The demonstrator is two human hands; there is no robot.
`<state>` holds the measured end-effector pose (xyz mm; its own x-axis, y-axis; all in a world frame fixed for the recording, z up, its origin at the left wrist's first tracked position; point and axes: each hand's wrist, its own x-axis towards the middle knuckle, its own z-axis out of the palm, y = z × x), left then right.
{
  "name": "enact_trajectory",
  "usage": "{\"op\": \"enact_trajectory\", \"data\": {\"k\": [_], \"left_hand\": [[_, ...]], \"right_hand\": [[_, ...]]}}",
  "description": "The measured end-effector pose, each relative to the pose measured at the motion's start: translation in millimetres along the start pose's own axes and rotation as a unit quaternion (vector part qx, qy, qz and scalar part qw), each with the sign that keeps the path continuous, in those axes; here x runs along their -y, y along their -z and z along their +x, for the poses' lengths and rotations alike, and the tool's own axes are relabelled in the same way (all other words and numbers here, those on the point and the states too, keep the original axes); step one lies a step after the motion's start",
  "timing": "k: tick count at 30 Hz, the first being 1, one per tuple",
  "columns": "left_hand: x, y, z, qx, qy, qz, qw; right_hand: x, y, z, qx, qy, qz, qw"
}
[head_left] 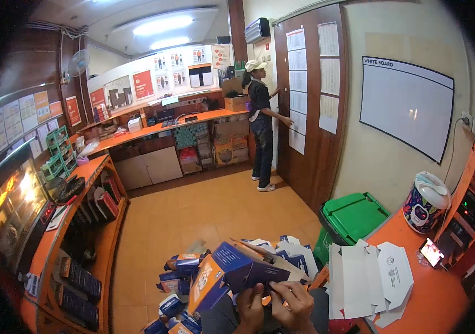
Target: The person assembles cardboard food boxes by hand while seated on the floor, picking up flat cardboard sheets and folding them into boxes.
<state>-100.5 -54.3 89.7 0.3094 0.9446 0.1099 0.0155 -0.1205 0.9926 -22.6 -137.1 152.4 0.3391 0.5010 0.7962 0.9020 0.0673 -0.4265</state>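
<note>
Both of my hands hold a blue and orange cardboard box (232,273) at the bottom centre of the head view. My left hand (250,307) grips its lower edge from below. My right hand (293,301) pinches a flap on the box's right side. The box lies tilted, with its open end toward the right. Just behind it lies a pile of similar folded blue and orange boxes (184,267) on the floor.
Flat white unfolded box blanks (368,275) lie on an orange counter (432,300) at my right, near a patterned tub (425,201) and a small phone (431,251). A green bin (351,218) stands beside it. Orange shelving (81,222) runs along the left. A person (261,125) stands at the far wooden door.
</note>
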Motion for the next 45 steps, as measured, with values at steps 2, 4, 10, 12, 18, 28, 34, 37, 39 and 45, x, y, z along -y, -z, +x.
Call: {"op": "enact_trajectory", "data": {"k": [2, 4, 10, 12, 18, 28, 34, 37, 39, 45], "left_hand": [[-3, 1, -2, 0.032, -0.055, 0.075, 0.995], [-13, 4, -2, 0.065, -0.023, 0.059, 0.996], [-8, -6, -6, 0.202, -0.326, 0.204, 0.901], [-20, 1, -19, 0.228, -0.257, 0.238, 0.908], [14, 9, 3, 0.104, -0.262, 0.177, 0.943], [16, 6, 9, 0.106, -0.160, 0.205, 0.960], [14, -3, 21, 0.123, -0.153, 0.236, 0.952], [24, -7, 41, 0.121, -0.115, 0.280, 0.945], [34, -19, 57, 0.118, -0.097, 0.336, 0.929], [81, -58, 51, 0.219, -0.236, 0.329, 0.887]], "right_hand": [[-2, -2, 0, -0.021, 0.009, 0.020, 1.000], [0, 1, -2, 0.008, -0.074, 0.087, 0.993], [-10, 0, 18, 0.030, -0.050, 0.003, 0.998], [-32, -9, 10, -0.013, -0.095, 0.101, 0.990], [-53, 3, -6, -0.036, -0.031, 0.133, 0.990], [-29, 1, -16, -0.064, -0.111, 0.250, 0.960], [-66, -13, -32, 0.057, -0.088, 0.111, 0.988], [-85, 4, -25, 0.079, -0.193, 0.056, 0.976], [-120, 25, -36, 0.044, -0.168, -0.093, 0.980], [-174, 56, -64, 0.155, -0.427, -0.298, 0.839]]}}
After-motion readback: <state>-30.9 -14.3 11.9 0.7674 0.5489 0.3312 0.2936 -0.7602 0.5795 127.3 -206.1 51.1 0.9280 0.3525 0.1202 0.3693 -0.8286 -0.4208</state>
